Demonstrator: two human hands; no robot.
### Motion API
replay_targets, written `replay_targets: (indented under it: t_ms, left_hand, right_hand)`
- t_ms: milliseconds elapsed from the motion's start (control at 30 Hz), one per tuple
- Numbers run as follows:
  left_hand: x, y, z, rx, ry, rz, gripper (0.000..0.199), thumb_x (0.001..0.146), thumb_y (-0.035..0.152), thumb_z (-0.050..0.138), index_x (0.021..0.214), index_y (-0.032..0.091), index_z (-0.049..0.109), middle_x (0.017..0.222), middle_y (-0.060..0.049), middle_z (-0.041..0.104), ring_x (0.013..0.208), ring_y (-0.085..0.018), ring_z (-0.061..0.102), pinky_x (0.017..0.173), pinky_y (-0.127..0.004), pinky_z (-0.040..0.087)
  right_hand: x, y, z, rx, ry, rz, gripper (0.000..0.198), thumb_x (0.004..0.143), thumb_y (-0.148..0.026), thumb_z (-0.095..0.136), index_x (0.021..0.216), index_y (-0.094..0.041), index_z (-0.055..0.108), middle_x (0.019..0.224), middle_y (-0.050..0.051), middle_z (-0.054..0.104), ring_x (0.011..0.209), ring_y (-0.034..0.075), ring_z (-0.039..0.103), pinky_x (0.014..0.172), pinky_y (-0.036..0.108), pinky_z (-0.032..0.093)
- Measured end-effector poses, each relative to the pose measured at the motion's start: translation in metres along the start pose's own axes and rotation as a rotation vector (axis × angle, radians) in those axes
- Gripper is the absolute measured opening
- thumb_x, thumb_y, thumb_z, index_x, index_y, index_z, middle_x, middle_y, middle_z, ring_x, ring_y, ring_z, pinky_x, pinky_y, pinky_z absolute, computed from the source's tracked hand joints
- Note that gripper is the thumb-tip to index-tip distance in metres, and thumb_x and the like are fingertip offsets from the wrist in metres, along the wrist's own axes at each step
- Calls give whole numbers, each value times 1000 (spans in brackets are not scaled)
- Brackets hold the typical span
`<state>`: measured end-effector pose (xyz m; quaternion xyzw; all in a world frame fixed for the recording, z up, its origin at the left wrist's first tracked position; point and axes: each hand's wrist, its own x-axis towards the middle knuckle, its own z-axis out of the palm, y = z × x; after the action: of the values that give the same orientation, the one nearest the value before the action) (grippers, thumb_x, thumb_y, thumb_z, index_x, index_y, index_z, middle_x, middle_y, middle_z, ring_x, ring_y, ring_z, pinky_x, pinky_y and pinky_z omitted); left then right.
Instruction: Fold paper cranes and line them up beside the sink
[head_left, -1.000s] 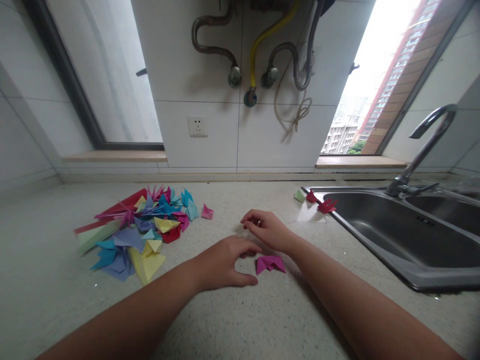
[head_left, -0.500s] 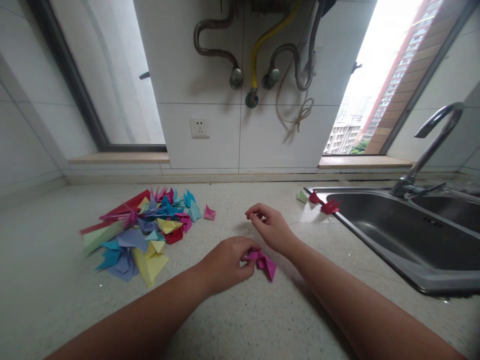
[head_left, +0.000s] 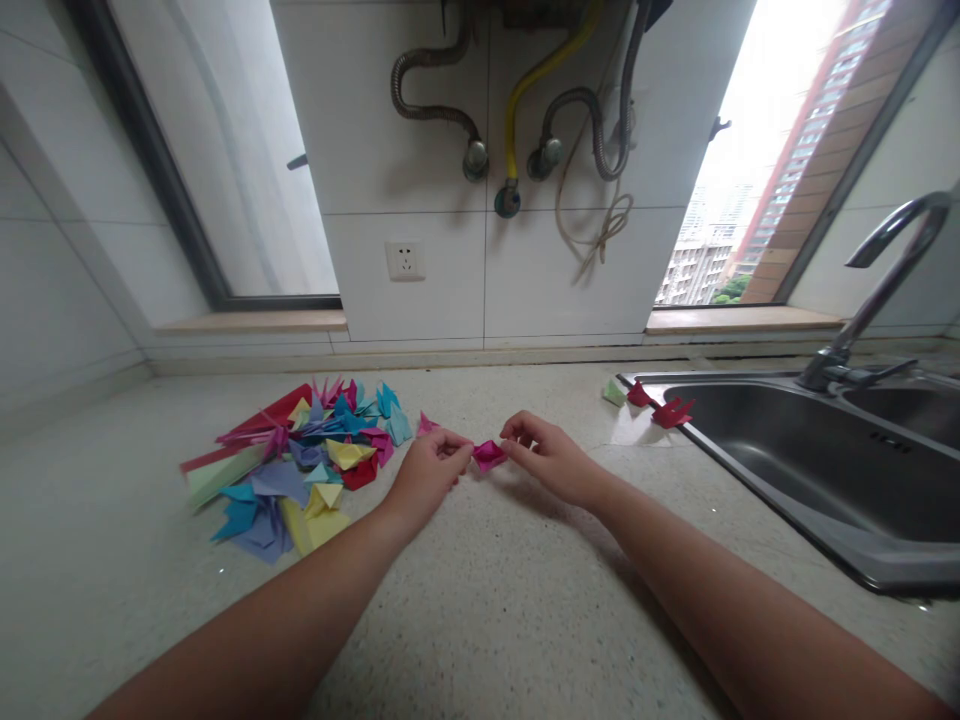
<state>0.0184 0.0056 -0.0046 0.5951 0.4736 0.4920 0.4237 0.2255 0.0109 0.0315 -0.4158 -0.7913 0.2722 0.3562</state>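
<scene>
Between my two hands is a magenta folded paper piece (head_left: 489, 456), just above the countertop. My left hand (head_left: 429, 466) pinches its left end between thumb and fingertips. At its right end, my right hand (head_left: 551, 458) has thumb and forefinger closed on the edge. Behind my left hand a small pink paper piece (head_left: 427, 424) is partly hidden. Close by on the left lies a heap of folded papers (head_left: 281, 482) in blue, purple, yellow, red, pink and green.
A steel sink (head_left: 757, 480) with a curved faucet (head_left: 892, 240) takes up the right side. Beside its rim lie red folded papers (head_left: 673, 412) and a pale green one (head_left: 613, 392). A socket (head_left: 405, 261) and pipes (head_left: 511, 110) are on the tiled wall.
My left hand has moved up and away from me with the magenta paper, which now sits level between both hands. My right hand has come onto its right end. The view has shifted slightly.
</scene>
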Motion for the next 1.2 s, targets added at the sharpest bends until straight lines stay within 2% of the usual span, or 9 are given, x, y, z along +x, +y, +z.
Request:
replay_targets:
  t_ms: [133, 300, 433, 767, 1200]
  left_hand:
    - [0, 1, -1, -35, 42, 13, 33, 78, 44, 67, 85, 12, 64, 65, -3, 59, 55, -12, 51, 49, -21, 38]
    - [-1, 5, -2, -60, 61, 9, 31, 79, 43, 66, 83, 12, 63, 61, 0, 55, 52, -10, 47, 49, -21, 35]
    - [-2, 5, -2, -134, 54, -8, 31, 79, 44, 66, 83, 13, 60, 57, 2, 51, 51, -8, 44, 48, -20, 31]
    - [-3, 2, -2, -250, 77, -6, 31, 81, 45, 64, 82, 15, 56, 60, 2, 52, 52, -8, 44, 50, -19, 33]
    - [-2, 0, -1, -350, 72, -1, 31, 82, 44, 66, 85, 15, 57, 63, 2, 52, 56, -7, 45, 52, -18, 34]
  right_hand:
    - [-1, -2, 0, -28, 2, -55, 21, 89, -39, 59, 93, -18, 57, 78, 0, 58, 67, 11, 48, 60, 24, 39]
    - [0, 0, -2, -40, 31, -93, 15, 89, -33, 58, 93, -19, 61, 78, 1, 60, 64, 10, 49, 61, 24, 40]
    - [1, 4, -1, -59, 57, -89, 15, 90, -32, 56, 94, -19, 62, 80, 1, 62, 64, 10, 51, 62, 24, 41]
    - [2, 7, -5, -71, 100, -73, 14, 91, -32, 54, 92, -19, 61, 79, 1, 62, 65, 11, 50, 62, 25, 41]
    - [3, 8, -4, 32, 108, -8, 17, 91, -35, 54, 92, -19, 59, 75, 1, 61, 64, 11, 55, 60, 26, 44]
